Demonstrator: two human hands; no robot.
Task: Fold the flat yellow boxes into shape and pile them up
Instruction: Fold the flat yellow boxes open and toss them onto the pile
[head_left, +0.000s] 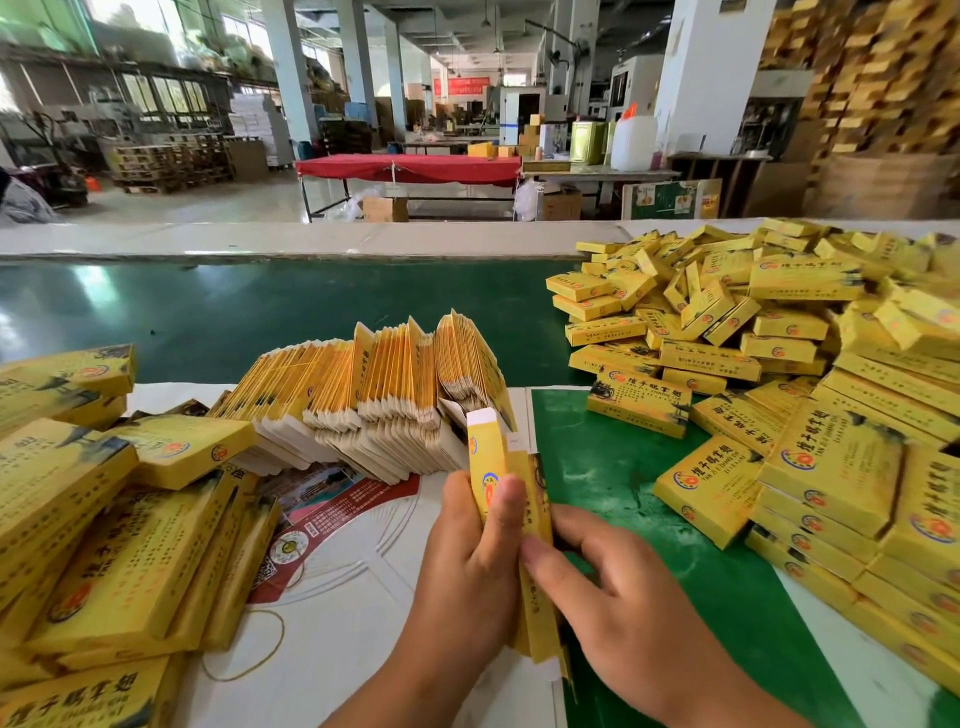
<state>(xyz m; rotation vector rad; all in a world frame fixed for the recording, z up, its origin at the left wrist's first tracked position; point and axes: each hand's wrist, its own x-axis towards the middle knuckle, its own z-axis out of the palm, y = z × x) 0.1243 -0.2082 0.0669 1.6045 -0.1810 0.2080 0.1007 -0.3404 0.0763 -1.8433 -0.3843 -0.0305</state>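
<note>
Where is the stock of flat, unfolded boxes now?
In the head view, the flat boxes stand on edge in a row at the centre of the table, just beyond the left hand, between two heaps of folded boxes.

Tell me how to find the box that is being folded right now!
Start at the row of flat yellow boxes standing on edge mid-table. Just in front, the left hand and right hand pinch one yellow box. It alone is lifted, its white flap up.

Both forearms are bare right up to the frame's edge, no sleeves showing. The left hand (470, 558) and right hand (605, 587) wear no gloves, rings or watch; nails short and plain.
</note>
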